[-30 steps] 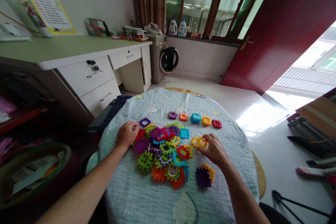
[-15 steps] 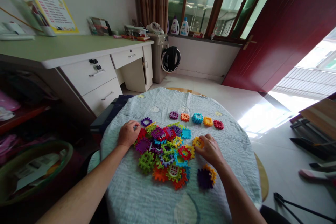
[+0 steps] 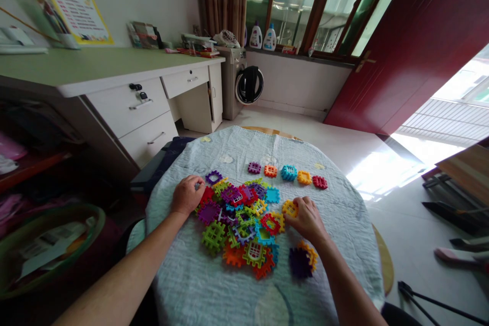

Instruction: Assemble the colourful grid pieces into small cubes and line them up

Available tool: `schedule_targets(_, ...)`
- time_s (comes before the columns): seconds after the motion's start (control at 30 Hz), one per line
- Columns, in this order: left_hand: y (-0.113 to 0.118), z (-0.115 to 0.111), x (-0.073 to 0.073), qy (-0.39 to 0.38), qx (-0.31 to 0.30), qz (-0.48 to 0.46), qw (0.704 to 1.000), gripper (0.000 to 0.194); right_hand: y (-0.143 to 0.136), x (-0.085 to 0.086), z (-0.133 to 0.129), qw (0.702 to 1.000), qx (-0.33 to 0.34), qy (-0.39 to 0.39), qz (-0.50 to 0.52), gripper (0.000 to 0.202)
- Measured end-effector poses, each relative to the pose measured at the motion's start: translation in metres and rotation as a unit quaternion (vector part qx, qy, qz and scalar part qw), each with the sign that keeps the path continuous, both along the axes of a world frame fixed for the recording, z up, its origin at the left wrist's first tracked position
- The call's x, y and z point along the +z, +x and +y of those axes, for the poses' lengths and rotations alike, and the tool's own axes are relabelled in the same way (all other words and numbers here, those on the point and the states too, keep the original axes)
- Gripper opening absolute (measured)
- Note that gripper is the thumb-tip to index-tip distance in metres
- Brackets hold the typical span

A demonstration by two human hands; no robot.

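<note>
My right hand (image 3: 306,218) is closed on the edge of a yellow plastic building piece (image 3: 290,208) with a window grid, just right of the pile. My left hand (image 3: 187,195) rests curled at the pile's left side, with a small greyish bit at its fingertips that I cannot identify. Between the hands lies a heap of notched square building pieces, among them a green piece (image 3: 214,237), a purple piece (image 3: 208,212) and a red piece (image 3: 270,223). A dark purple piece (image 3: 300,263) leans against yellow ones near my right forearm.
Across the table's far side runs a row: purple (image 3: 254,167), orange (image 3: 270,171), blue stack (image 3: 289,172), yellow (image 3: 304,178) and red pieces (image 3: 320,182). A pale cloth (image 3: 214,295) covers the round table. A desk (image 3: 133,69) stands at left, a red door (image 3: 397,46) at right.
The view has shifted very slightly. Both hands and the building pieces stay essentially where they were, the yellow piece still in my right hand.
</note>
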State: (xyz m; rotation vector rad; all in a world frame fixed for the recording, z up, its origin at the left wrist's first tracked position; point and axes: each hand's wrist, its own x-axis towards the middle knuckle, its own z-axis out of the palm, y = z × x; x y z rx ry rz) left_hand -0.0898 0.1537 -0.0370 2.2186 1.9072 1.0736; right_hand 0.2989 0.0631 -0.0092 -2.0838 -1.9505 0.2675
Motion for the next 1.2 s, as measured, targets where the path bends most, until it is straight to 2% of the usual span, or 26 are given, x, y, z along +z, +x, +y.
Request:
schedule_targets(0.2,0.0,0.0,-0.001,0.005,-0.003,-0.006,1.0,0.014,-0.003,-0.003,0.0,1.0,-0.009,0.013,0.012,0.033)
schedule_targets(0.33,-0.001,0.0,-0.002,0.003,-0.006,-0.007,1.0,0.013,0.012,-0.001,0.009,0.998,-0.003,0.047,0.049,0.034)
schedule_targets(0.47,-0.001,0.0,-0.002,0.002,-0.011,-0.004,1.0,0.013,0.047,0.014,0.041,0.994,-0.016,0.104,0.027,0.044)
schedule_targets(0.63,-0.001,-0.001,-0.001,0.003,-0.009,-0.006,1.0,0.013,0.087,0.027,0.09,0.998,-0.018,0.06,-0.027,0.047)
schedule_targets(0.77,-0.001,-0.001,-0.002,0.001,-0.008,-0.009,1.0,0.012,0.105,0.024,0.117,0.999,0.016,0.024,-0.038,0.047)
schedule_targets(0.9,-0.001,-0.002,-0.002,-0.005,-0.008,-0.012,1.0,0.012,0.115,0.019,0.133,0.997,0.065,-0.009,-0.04,0.05)
schedule_targets(1.0,-0.001,-0.003,-0.001,-0.008,-0.01,-0.01,1.0,0.013,0.118,0.013,0.137,0.996,0.08,-0.013,-0.043,0.05)
schedule_targets(1.2,-0.002,-0.003,-0.001,0.0,-0.011,-0.01,1.0,0.013,0.122,-0.003,0.135,0.997,0.059,0.008,-0.056,0.049)
